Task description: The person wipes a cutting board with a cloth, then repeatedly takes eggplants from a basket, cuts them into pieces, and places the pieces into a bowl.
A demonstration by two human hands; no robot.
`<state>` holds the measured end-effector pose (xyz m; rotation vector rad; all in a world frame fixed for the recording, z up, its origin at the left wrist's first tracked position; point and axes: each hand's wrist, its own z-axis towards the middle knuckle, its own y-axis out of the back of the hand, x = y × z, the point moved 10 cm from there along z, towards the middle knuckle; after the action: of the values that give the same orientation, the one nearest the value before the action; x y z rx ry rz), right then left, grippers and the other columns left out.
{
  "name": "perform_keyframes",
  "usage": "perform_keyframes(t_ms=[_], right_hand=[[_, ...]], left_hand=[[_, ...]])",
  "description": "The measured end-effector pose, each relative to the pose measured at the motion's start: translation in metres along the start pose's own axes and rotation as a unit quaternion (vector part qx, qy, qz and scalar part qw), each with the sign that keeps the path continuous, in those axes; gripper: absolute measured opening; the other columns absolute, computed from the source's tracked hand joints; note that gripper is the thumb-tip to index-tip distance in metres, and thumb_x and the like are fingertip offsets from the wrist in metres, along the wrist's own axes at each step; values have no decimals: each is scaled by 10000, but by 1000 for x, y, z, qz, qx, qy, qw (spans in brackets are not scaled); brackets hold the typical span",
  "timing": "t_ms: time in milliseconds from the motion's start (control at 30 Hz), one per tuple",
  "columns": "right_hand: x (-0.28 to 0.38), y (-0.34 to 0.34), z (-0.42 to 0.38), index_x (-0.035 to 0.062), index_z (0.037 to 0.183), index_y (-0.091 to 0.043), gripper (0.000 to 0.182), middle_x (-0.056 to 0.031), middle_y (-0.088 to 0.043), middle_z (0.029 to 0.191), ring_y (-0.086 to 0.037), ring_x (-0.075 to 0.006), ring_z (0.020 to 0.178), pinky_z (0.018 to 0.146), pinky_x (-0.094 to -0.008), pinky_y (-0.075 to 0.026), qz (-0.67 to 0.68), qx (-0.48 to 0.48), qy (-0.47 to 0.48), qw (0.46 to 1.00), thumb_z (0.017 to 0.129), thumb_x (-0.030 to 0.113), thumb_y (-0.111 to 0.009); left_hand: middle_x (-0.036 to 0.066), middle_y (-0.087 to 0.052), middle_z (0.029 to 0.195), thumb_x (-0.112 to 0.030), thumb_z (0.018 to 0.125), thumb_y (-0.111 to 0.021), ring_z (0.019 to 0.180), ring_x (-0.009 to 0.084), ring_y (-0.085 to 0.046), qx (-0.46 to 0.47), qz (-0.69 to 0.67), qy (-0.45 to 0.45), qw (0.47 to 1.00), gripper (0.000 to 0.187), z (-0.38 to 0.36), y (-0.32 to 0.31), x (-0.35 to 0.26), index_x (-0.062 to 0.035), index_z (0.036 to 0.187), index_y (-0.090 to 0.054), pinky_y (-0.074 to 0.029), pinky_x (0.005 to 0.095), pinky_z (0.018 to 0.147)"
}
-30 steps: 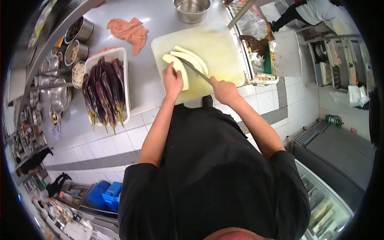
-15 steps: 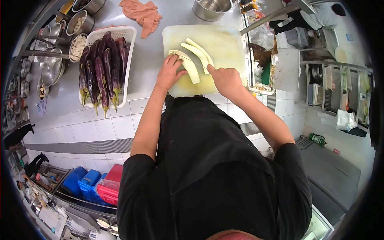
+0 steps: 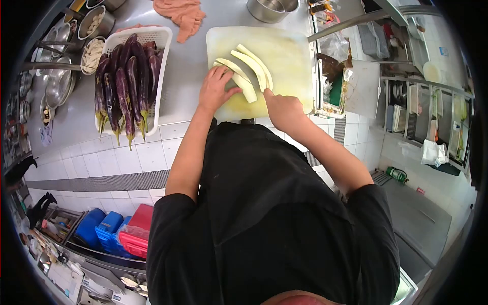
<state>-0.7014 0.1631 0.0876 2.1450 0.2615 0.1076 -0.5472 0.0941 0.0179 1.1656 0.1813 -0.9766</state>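
A pale cutting board [image 3: 287,48] lies on the steel counter in front of me. Long peeled eggplant slices [image 3: 252,63] lie side by side on it. My left hand [image 3: 215,89] presses flat on the nearest slice [image 3: 243,81] at the board's left side. My right hand [image 3: 283,109] sits at the board's near edge, fist closed around a knife handle, index finger stretched toward the slices. The thin blade runs toward the nearest slice and is hard to make out.
A white basket [image 3: 163,38] holds several purple eggplants [image 3: 124,81] left of the board. An orange cloth [image 3: 181,12] and a steel bowl [image 3: 272,7] lie behind. Small steel bowls [image 3: 92,53] stand far left. A scrap tray [image 3: 331,86] sits right. Blue and red crates [image 3: 119,229] stand below.
My right hand has drawn the knife back toward the board's near edge. My left hand has shifted a little on the nearest slice. The slices now lie fanned apart.
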Motion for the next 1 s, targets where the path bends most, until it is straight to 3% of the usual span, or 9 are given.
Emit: perform_keyframes(t_ms=[333,533,567,633,700,767,833,867,1000], right_hand=[[-21,-54,-76,1,1122,-493,225,-197,-747,861,-750,-415,807,716,-518,-588,115,51,-47,991,922,69,-570],[-72,-108,-181,33,1247,-484,320,-262,-710,853,-710,-468,887,767,-569,-547,203,180,-66,960,950,125,-561],[-76,-118,-196,41,1262,-480,322,-273,-699,846,-699,-474,885,765,-574,-536,237,215,-56,946,965,143,-555],[-103,-130,-204,44,1266,-454,320,-283,-683,834,-676,-496,858,743,-591,-511,290,113,-116,943,989,179,-542],[-124,-146,-188,45,1225,-394,327,-309,-674,823,-655,-538,821,730,-625,-494,314,15,-185,931,994,214,-555],[-133,-152,-158,36,1207,-384,317,-327,-682,839,-660,-549,808,748,-634,-506,331,-69,-227,913,1001,220,-540],[-140,-157,-121,13,1228,-386,337,-334,-696,870,-679,-539,828,757,-628,-518,321,-106,-262,904,1012,235,-519],[-139,-154,-105,2,1223,-393,333,-343,-699,887,-688,-533,845,755,-620,-525,314,-125,-258,905,1002,219,-516],[-128,-143,-52,6,1198,-416,281,-309,-715,850,-709,-505,802,712,-612,-536,286,-128,-248,917,956,113,-508]], left_hand=[[103,-620,1220,-410,679,-928,1156,363,-589,-6,23,-38,999,598,-1,-4,-3,-82,1115,-682,-526,457,984],[90,-613,1272,-523,722,-873,1249,337,-550,130,81,-33,988,643,21,-26,4,-118,1189,-698,-388,588,1105],[98,-594,1338,-563,744,-841,1297,333,-527,158,96,-99,978,719,34,-34,-3,-145,1300,-660,-345,608,1134],[107,-575,1405,-604,766,-808,1344,328,-504,189,106,-165,962,798,62,-46,-18,-172,1410,-622,-301,629,1163],[135,-487,1541,-666,819,-735,1416,321,-457,194,151,-329,912,922,75,-57,-54,-231,1583,-460,-301,597,1191],[168,-410,1606,-713,868,-658,1460,333,-405,241,148,-328,901,963,63,-94,-53,-219,1639,-355,-278,575,1219],[183,-417,1587,-715,887,-643,1459,355,-394,300,164,-95,935,981,62,-115,-46,-158,1637,-344,-275,558,1218],[197,-417,1574,-704,899,-639,1457,379,-382,287,169,-48,942,999,53,-118,-55,-83,1621,-337,-285,532,1207],[191,-443,1534,-686,869,-693,1428,373,-403,248,175,77,950,1019,25,-113,-75,-49,1594,-363,-309,514,1185]])
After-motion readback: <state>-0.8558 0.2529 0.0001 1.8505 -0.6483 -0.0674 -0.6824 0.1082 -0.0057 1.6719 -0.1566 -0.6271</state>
